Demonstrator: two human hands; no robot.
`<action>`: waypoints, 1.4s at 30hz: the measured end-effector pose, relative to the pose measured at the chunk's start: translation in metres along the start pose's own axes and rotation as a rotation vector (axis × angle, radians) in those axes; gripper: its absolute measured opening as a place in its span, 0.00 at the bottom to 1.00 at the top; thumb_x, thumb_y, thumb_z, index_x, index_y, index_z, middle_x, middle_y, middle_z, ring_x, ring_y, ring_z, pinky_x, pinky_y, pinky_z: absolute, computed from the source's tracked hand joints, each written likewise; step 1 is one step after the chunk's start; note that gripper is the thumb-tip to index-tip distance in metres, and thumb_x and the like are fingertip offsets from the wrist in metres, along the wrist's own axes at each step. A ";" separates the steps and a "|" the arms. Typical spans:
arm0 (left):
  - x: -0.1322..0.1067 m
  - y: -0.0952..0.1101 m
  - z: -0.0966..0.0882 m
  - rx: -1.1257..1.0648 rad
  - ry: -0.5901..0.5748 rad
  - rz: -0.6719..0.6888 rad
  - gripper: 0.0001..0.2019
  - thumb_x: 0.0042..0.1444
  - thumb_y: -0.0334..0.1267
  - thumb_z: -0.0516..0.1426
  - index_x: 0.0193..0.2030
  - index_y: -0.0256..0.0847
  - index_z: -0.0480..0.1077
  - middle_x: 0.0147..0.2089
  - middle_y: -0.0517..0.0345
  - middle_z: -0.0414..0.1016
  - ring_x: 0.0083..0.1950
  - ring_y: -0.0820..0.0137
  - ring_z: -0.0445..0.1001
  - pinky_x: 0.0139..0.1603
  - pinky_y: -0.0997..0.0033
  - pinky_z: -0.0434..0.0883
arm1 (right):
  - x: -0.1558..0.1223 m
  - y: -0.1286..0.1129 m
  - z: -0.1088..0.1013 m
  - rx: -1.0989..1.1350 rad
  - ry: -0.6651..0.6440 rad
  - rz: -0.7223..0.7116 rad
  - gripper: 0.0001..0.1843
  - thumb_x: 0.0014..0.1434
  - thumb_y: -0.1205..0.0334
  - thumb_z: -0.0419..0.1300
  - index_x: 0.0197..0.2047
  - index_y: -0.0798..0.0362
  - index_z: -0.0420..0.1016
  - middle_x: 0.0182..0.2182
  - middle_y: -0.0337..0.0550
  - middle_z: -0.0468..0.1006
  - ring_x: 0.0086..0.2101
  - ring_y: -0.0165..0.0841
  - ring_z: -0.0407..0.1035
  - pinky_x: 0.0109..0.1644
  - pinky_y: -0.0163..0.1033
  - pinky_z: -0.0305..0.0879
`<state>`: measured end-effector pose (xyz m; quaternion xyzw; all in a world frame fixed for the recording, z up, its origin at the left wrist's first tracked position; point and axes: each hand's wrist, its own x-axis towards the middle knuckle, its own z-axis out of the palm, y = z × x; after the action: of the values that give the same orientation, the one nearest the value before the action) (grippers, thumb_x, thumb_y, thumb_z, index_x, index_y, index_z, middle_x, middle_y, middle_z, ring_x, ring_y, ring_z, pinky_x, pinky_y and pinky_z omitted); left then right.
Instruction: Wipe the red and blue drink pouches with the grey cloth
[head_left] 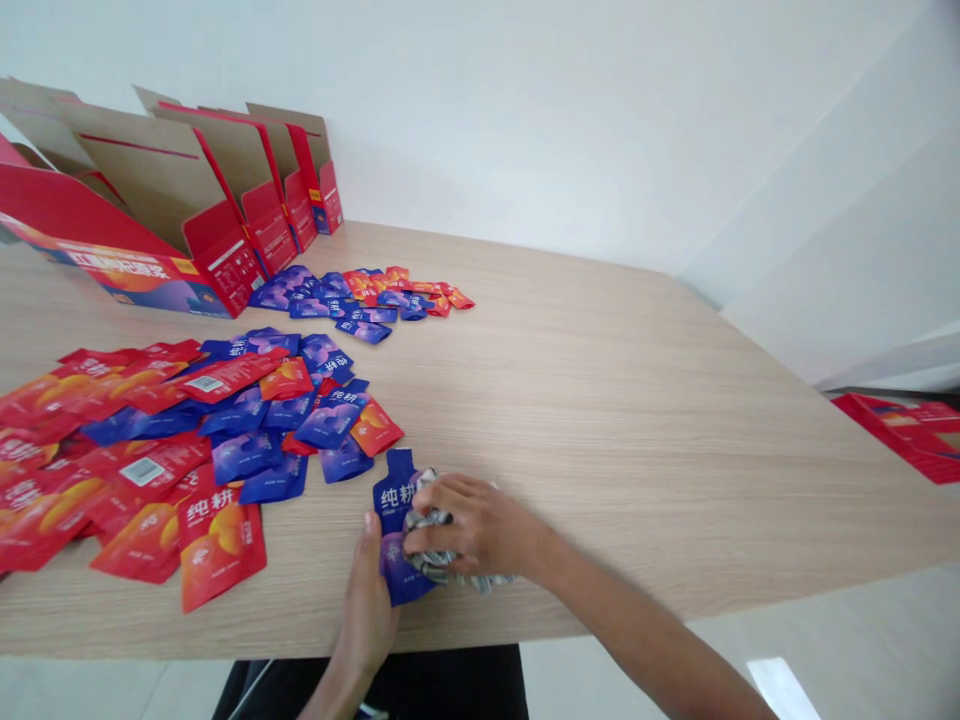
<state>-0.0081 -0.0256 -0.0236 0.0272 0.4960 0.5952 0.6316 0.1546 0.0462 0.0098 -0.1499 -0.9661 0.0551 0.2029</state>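
L hand (366, 592): thumb on L edge of blue pouch (393, 545), other fingers mostly hidden. Pouch nr table's (600, 400) front edge. R hand (484, 525): fingers clamped on crumpled B/W cloth (444, 572), pressed to pouch's RH side. Red/blue pile (221, 535) to L; open cartons (169, 285) behind.

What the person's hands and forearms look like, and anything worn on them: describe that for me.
The left hand and right hand are both bare and ungloved. The slim right forearm and the visible part of the left forearm show no sleeve, watch or clear marking. Some fingers are hidden, so I can't rule out rings.
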 end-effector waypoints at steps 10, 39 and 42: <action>-0.004 0.004 0.008 -0.050 -0.006 -0.070 0.19 0.56 0.47 0.65 0.49 0.36 0.80 0.43 0.50 0.87 0.52 0.54 0.84 0.55 0.54 0.80 | 0.001 0.001 0.002 -0.019 0.196 0.147 0.09 0.65 0.61 0.67 0.49 0.48 0.80 0.46 0.46 0.72 0.45 0.37 0.69 0.51 0.41 0.72; 0.000 -0.003 -0.005 0.132 -0.038 -0.021 0.20 0.52 0.50 0.68 0.43 0.36 0.80 0.41 0.49 0.86 0.52 0.51 0.83 0.53 0.55 0.80 | 0.000 0.006 -0.001 0.035 0.338 0.404 0.09 0.66 0.66 0.64 0.48 0.49 0.80 0.45 0.47 0.69 0.44 0.37 0.70 0.49 0.42 0.73; -0.002 -0.002 -0.004 0.113 -0.032 -0.023 0.18 0.54 0.48 0.67 0.44 0.36 0.80 0.42 0.49 0.86 0.52 0.52 0.83 0.53 0.55 0.80 | -0.001 0.009 -0.003 0.041 0.330 0.389 0.09 0.65 0.67 0.64 0.48 0.48 0.80 0.45 0.47 0.70 0.45 0.37 0.70 0.49 0.41 0.74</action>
<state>-0.0086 -0.0300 -0.0262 0.0669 0.5188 0.5585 0.6438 0.1590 0.0542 0.0104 -0.3358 -0.8715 0.0873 0.3466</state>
